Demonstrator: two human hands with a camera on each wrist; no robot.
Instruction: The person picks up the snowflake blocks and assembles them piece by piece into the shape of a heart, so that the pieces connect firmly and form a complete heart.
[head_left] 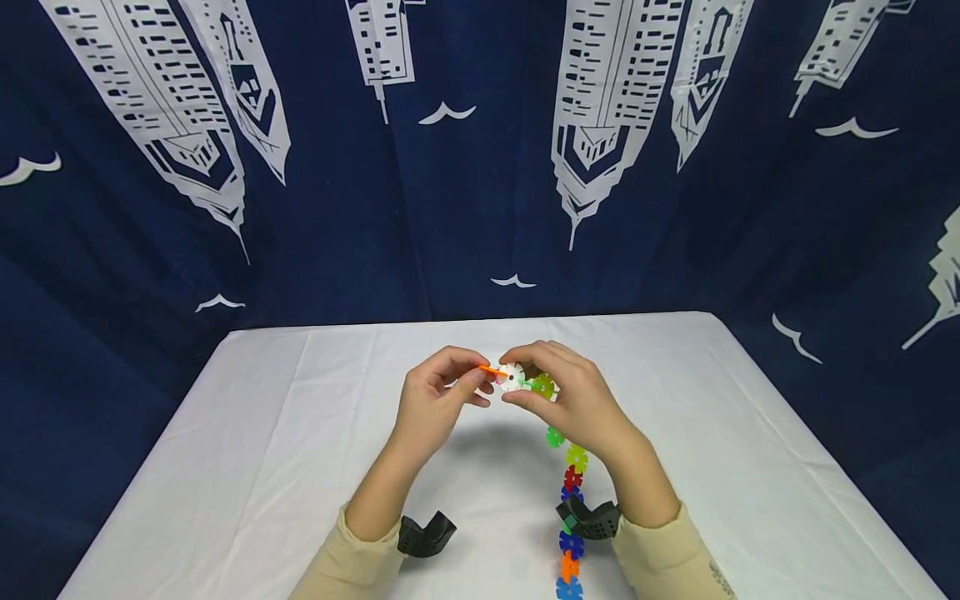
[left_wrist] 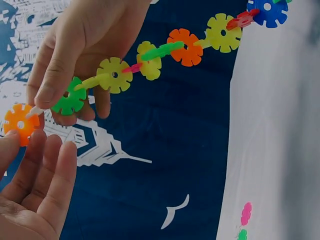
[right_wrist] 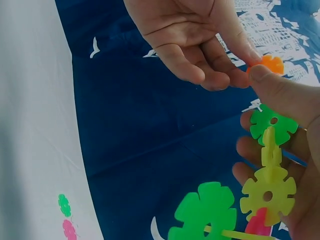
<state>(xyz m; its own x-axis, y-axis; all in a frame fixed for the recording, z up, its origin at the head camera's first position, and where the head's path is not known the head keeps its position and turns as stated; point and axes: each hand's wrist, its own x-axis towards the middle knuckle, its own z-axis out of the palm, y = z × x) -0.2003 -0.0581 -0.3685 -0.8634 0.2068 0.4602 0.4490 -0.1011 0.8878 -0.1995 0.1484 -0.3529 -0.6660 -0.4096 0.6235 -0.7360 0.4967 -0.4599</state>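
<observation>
My left hand [head_left: 433, 407] pinches an orange notched plastic disc [left_wrist: 21, 124] between thumb and fingertips. Close by, my right hand [head_left: 576, 402] grips a white notched disc [head_left: 512, 377] by its edges. In the head view the orange and white discs meet; whether their slots are fully engaged I cannot tell. From the white disc runs a chain of interlocked discs: a green disc [left_wrist: 69, 97], then a yellow disc [left_wrist: 115, 75] and others in several colours. Part of this chain passes behind my right hand in the head view.
The chain's lower part, with a dark blue disc [head_left: 572, 545], trails down toward the near edge of the white-covered table [head_left: 247, 467]. Black wrist mounts [head_left: 426, 535] sit at both cuffs. A navy cloth with white buildings [head_left: 480, 192] hangs behind the table.
</observation>
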